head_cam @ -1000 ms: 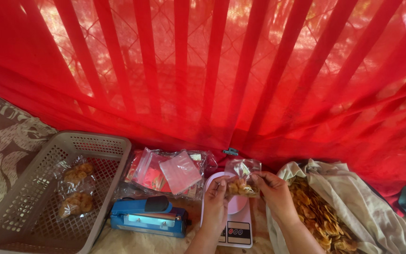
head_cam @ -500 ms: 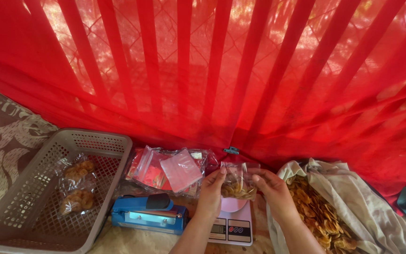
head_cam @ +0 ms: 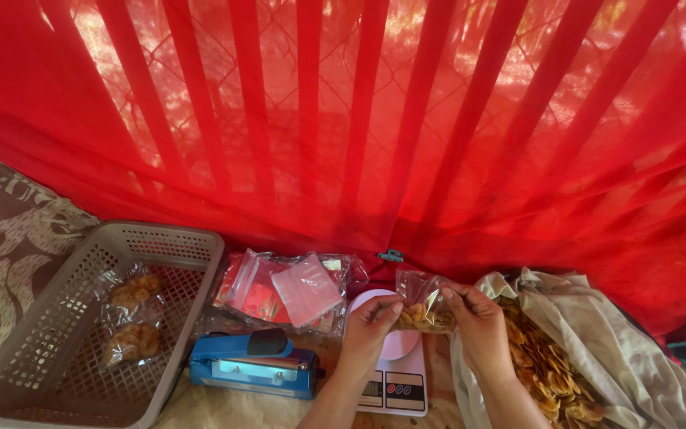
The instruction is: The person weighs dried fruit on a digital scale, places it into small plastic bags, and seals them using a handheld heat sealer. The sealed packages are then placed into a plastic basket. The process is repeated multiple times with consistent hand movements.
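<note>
Chips fill a small clear bag (head_cam: pixel 422 306) held up in the lower middle of the frame, just above a white kitchen scale (head_cam: pixel 395 373). The left hand (head_cam: pixel 371 322) pinches the bag's left edge between thumb and fingers, and the right hand (head_cam: pixel 478 322) grips its right side the same way, so both hands are closed on the bag. At the lower right, a large open sack of chips (head_cam: pixel 553 365) lies just beside the right forearm. Left of the scale sits a blue heat sealer (head_cam: pixel 252 365), and behind it a pile of empty clear pouches (head_cam: pixel 291 286). A grey plastic basket (head_cam: pixel 192 238) at the lower left holds two filled bags (head_cam: pixel 132 314). Red netting (head_cam: pixel 359 119) hangs across the whole upper frame.
</note>
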